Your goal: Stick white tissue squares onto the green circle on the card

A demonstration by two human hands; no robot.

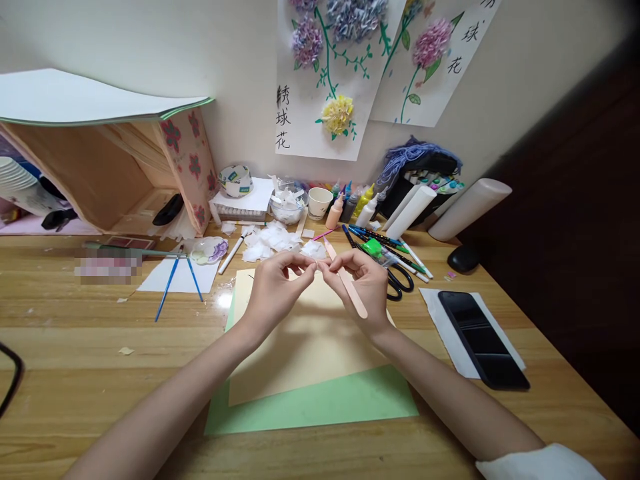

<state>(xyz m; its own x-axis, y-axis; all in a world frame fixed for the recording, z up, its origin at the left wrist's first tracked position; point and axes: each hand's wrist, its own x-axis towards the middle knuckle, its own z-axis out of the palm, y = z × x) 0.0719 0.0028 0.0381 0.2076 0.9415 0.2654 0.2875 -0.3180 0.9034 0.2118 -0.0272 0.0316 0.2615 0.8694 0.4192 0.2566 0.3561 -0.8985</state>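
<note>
Both hands meet above a cream sheet of paper (280, 367), which lies askew on a green sheet (320, 413). Thumb and fingertips of my left hand (273, 287) are pinched together, touching or nearly touching the right fingertips. Whatever sits in that pinch is too small to make out. My right hand (373, 277) is closed, with a flat wooden craft stick (356, 299) running slantwise across its fingers, and its thumb and forefinger pinch too. Just beyond the hands is a heap of torn white tissue pieces (270, 240).
Glue bottles (335, 213), a paper cup (319, 203) and a bowl of white scraps (289, 208) line the wall. Pens and black-handled scissors (400, 280) lie right, near a phone (483, 340). Brushes (167, 290) and a pink box (185, 160) are left.
</note>
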